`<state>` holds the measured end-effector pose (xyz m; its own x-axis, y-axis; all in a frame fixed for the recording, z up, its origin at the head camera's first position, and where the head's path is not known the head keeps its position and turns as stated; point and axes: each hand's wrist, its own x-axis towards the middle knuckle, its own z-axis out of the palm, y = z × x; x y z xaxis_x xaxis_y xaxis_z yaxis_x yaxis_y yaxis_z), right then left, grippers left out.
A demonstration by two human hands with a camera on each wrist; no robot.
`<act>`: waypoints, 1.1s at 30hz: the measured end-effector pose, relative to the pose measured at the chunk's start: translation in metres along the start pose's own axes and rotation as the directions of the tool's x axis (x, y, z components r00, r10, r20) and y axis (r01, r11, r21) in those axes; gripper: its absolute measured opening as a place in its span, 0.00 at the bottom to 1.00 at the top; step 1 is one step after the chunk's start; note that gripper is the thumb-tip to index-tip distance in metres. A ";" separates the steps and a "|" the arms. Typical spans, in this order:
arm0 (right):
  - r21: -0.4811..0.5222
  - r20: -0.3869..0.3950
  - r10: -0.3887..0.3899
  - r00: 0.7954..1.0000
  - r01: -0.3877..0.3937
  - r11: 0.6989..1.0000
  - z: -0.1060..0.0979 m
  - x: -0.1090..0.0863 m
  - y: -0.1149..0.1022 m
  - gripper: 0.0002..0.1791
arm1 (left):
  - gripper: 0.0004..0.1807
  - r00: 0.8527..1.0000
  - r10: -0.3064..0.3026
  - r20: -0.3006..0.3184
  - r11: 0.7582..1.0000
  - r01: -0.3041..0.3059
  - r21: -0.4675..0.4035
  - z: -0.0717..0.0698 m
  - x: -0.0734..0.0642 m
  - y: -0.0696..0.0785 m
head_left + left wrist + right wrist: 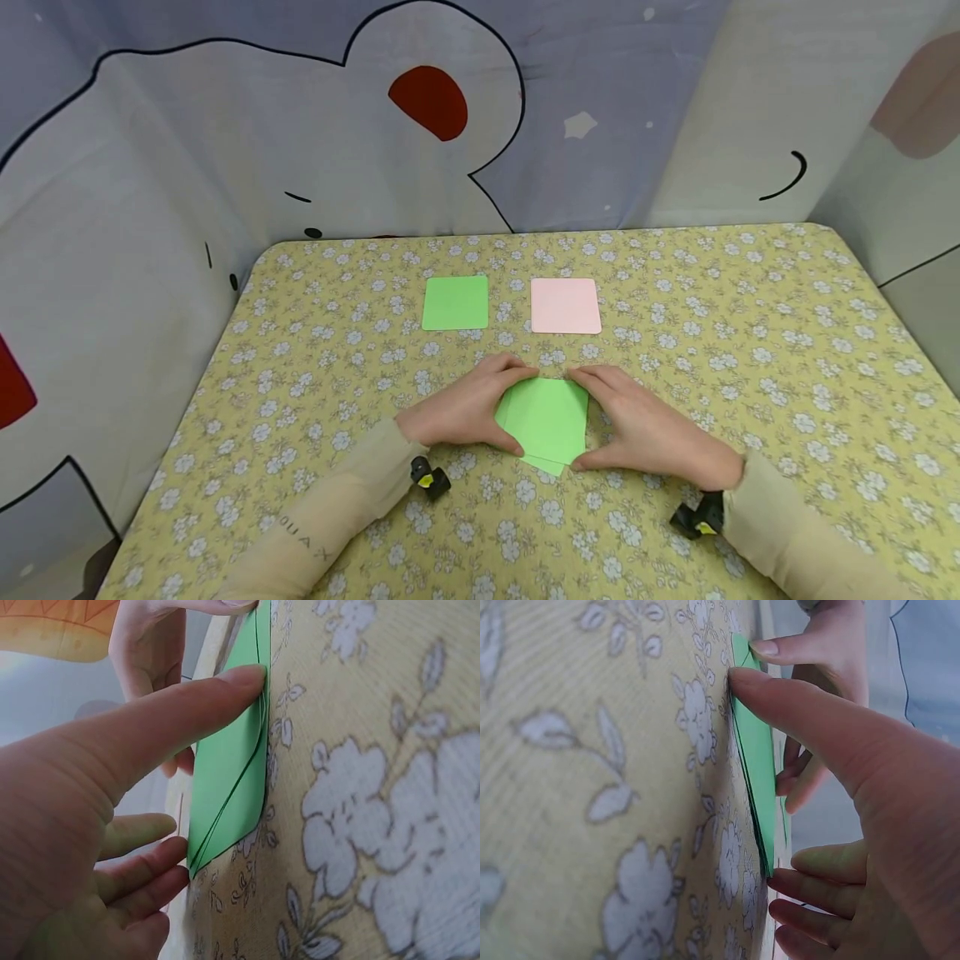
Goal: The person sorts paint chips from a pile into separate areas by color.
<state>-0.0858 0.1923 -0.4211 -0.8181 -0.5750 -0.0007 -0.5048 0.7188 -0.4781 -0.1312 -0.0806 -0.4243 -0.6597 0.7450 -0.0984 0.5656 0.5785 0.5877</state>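
A small stack of green square paper sheets [546,421] lies on the table in front of me, its layers slightly fanned and a lower corner sticking out at the near edge. My left hand [472,404] holds the stack from the left, thumb at the near side and fingertips at the far edge. From the right, my right hand [637,425] grips it the same way. In the left wrist view the left thumb [225,686] lies along the sheets' edges, which gape a little. The right thumb [765,686] presses at the stack's edge in the right wrist view.
Beyond the hands lie a green square card [455,302] and a pink square card [566,306], side by side with a gap. A yellow floral cloth [750,333] covers the table. A printed curtain [600,167] hangs behind its far edge.
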 end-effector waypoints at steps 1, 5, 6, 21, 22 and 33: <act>0.001 0.000 0.001 1.000 -0.001 1.000 0.000 0.000 0.000 0.66 | 0.57 1.000 0.005 -0.003 1.000 -0.005 -0.008 0.000 0.000 -0.001; 0.005 0.002 0.007 1.000 -0.007 1.000 0.000 0.000 0.000 0.65 | 0.58 1.000 0.023 -0.014 0.999 -0.024 -0.026 0.001 0.000 -0.002; 0.006 0.003 0.007 1.000 -0.007 1.000 0.000 0.000 0.000 0.65 | 0.58 0.999 0.030 -0.018 0.999 -0.030 -0.028 0.001 0.000 -0.002; 0.028 -0.033 -0.042 0.999 0.042 0.999 -0.001 0.006 -0.010 0.70 | 0.57 0.998 0.047 -0.037 0.999 -0.047 -0.005 0.004 0.000 -0.003; 0.028 -0.033 -0.044 0.998 0.045 0.999 -0.001 0.007 -0.011 0.71 | 0.57 0.998 0.047 -0.037 0.999 -0.047 -0.005 0.004 0.000 -0.003; -0.006 -0.044 -0.076 0.996 0.075 0.997 0.001 0.011 -0.012 0.66 | 0.58 0.998 0.038 -0.040 0.999 -0.038 0.008 0.004 -0.001 -0.004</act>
<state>-0.0888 0.1770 -0.4159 -0.7890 -0.6098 0.0743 -0.5667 0.6759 -0.4711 -0.1310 -0.0822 -0.4301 -0.6568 0.7528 -0.0436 0.5944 0.5525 0.5843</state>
